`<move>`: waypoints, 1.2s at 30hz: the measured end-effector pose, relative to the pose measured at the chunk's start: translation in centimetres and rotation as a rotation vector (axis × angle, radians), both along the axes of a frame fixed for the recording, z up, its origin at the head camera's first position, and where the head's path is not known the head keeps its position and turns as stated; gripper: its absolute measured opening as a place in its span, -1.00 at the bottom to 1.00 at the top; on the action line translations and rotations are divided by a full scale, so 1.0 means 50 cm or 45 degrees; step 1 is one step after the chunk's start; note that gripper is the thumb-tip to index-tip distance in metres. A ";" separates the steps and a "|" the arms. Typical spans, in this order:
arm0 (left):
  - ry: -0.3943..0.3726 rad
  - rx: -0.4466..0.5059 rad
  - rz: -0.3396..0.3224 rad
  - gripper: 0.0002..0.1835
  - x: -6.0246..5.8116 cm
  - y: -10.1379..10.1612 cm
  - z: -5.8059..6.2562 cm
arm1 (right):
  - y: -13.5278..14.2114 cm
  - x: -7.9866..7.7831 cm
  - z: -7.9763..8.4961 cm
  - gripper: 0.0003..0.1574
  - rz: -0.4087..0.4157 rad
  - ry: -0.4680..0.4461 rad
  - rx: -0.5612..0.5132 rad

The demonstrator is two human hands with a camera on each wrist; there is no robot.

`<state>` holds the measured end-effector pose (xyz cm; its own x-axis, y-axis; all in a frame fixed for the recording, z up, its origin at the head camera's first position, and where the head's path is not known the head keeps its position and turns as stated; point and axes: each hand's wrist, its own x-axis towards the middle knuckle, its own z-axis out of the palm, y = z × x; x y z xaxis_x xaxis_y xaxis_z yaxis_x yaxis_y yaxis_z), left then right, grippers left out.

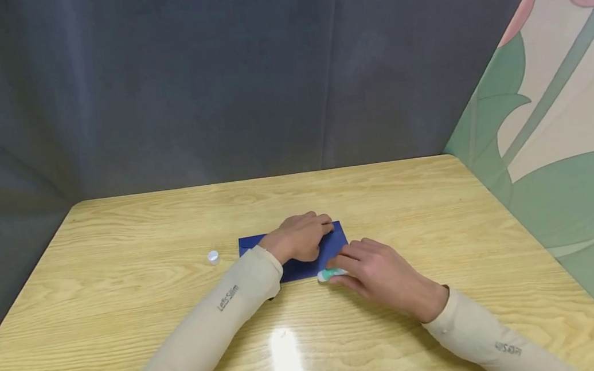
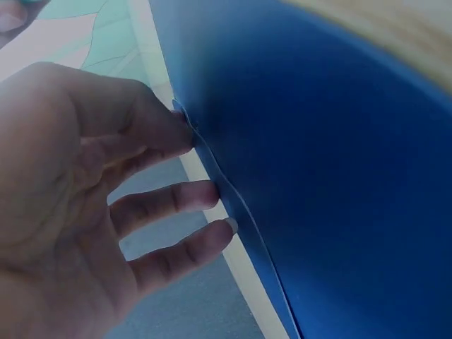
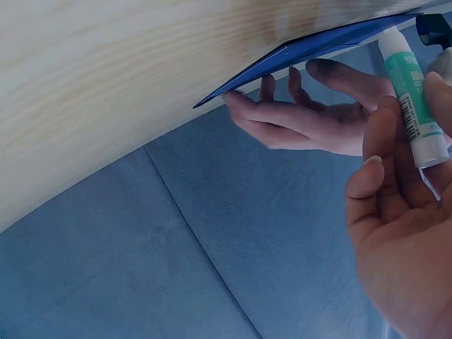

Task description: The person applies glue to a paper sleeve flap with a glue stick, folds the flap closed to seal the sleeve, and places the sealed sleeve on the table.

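Observation:
A dark blue envelope (image 1: 337, 241) lies on the table, partly hidden beneath my left hand (image 1: 300, 237) and forearm. In the left wrist view, the fingertips (image 2: 201, 194) of that hand press on the envelope (image 2: 332, 183) along its flap's edge. My right hand (image 1: 380, 269) grips a green and white glue stick (image 1: 330, 274) between thumb and fingers, at the envelope's near right corner. The right wrist view shows the uncapped-looking white end of the glue stick (image 3: 408, 85) close against the blue paper (image 3: 311, 48).
A small white cap (image 1: 213, 257) sits on the wooden table (image 1: 130, 312) left of the envelope. Dark cloth (image 1: 207, 88) hangs behind the table, and a wall with painted flowers (image 1: 555, 104) stands on the right.

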<state>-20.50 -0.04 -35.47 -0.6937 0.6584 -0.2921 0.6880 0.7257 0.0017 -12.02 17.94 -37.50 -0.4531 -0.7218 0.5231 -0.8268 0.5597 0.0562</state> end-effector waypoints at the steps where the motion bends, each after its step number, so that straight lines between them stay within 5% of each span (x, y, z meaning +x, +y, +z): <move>1: 0.016 -0.008 -0.007 -0.41 0.000 0.002 -0.001 | -0.001 0.000 0.000 -0.71 0.001 -0.001 -0.002; 7: 0.045 -0.049 -0.023 -0.41 0.006 0.007 -0.004 | -0.007 0.001 -0.004 -0.72 0.009 -0.019 0.002; 18: -0.151 0.044 0.120 -0.41 0.013 -0.029 0.008 | -0.005 0.000 -0.002 -0.72 0.032 -0.026 -0.005; 31: 0.084 -0.060 0.020 -0.39 0.013 -0.005 -0.011 | -0.008 -0.002 -0.005 -0.71 0.015 -0.035 0.007; 36: 0.049 -0.073 0.041 -0.39 0.014 0.002 -0.003 | -0.006 -0.002 -0.003 -0.70 0.011 -0.039 0.004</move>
<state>-19.81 0.04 -35.62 -0.7256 0.6187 -0.3012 0.6633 0.7454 -0.0667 -12.12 17.63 -37.65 -0.4625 -0.7275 0.5068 -0.8329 0.5524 0.0329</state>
